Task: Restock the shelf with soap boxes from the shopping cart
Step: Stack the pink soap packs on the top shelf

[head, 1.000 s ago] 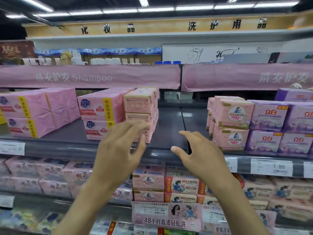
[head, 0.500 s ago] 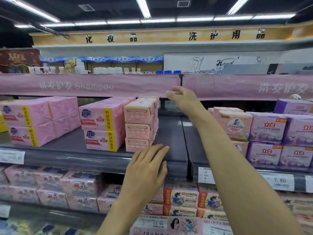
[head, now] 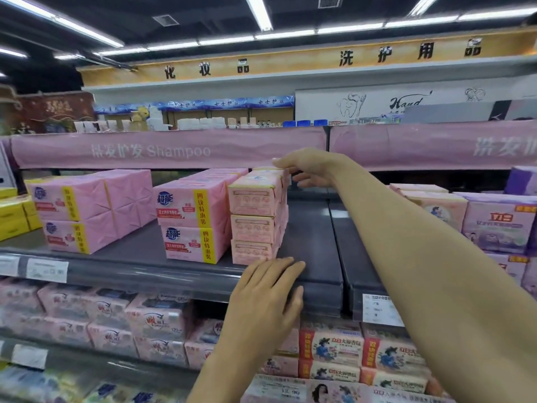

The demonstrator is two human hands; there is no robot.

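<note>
A stack of three pink soap boxes (head: 255, 216) stands on the grey shelf (head: 311, 239), right of the pink four-packs (head: 191, 219). My right hand (head: 305, 167) reaches across to the top box at the back of the stack, fingers laid over its top and right side. My left hand (head: 270, 289) rests flat on the shelf's front lip, just below the stack's lowest box, holding nothing. The shopping cart is out of view.
Large pink packs (head: 93, 205) and yellow boxes (head: 14, 216) fill the shelf's left. Pink and purple boxes (head: 494, 225) stand at the right, behind my forearm. A pink banner (head: 174, 151) hangs overhead. Lower shelves hold more soap packs (head: 331, 347).
My right hand has swung left from the shelf gap onto the top of the soap box stack. My left hand stays on the shelf lip. The view has moved closer.
</note>
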